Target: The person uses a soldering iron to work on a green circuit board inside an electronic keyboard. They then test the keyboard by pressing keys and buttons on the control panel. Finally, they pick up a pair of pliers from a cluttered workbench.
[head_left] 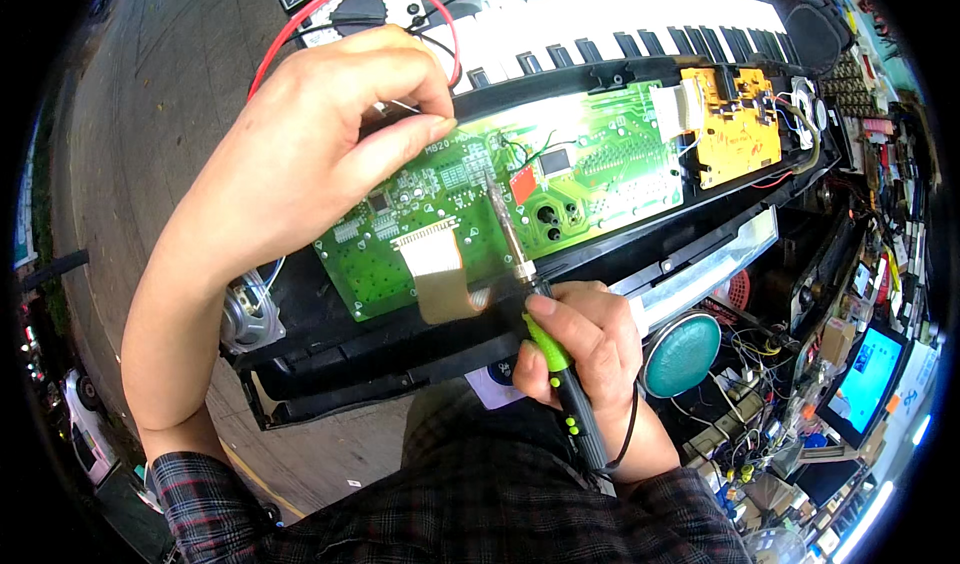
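My right hand grips a black and green soldering iron by its handle. The iron's metal tip points up at the green circuit board and appears to meet it near a group of small parts. Above the board's upper edge, my left hand is closed with thumb and fingers bent together. Whatever those fingers hold, if anything, is hidden. A pale ribbon cable hangs from a connector on the board. Beside the iron's tip, a small red-orange patch and thin green wires lie on the board.
The board lies in an opened electronic keyboard with white and black keys. An orange circuit board sits at right, a speaker at left. Behind stands a multimeter with red and black leads. Cluttered parts and a lit screen fill the right side.
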The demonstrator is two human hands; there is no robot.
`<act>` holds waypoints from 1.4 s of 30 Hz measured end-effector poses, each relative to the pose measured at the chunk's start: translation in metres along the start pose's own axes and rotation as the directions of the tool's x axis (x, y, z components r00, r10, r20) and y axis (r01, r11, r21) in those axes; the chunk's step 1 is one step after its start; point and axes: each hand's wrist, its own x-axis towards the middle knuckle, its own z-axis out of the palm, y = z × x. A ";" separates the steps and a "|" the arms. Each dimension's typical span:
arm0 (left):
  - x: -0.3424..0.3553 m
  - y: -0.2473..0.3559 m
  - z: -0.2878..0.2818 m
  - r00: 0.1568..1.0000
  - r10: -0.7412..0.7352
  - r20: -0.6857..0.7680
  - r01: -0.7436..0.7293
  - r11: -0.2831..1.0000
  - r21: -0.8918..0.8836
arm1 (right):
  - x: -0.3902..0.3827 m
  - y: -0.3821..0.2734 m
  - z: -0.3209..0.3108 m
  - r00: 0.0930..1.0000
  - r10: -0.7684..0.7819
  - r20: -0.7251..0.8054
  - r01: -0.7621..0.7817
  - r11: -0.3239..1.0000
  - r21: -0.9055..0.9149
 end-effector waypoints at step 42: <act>0.002 -0.003 0.005 1.000 0.026 0.001 -0.026 0.998 0.052 | 0.000 0.002 0.012 1.000 0.010 0.003 -0.009 0.985 -0.172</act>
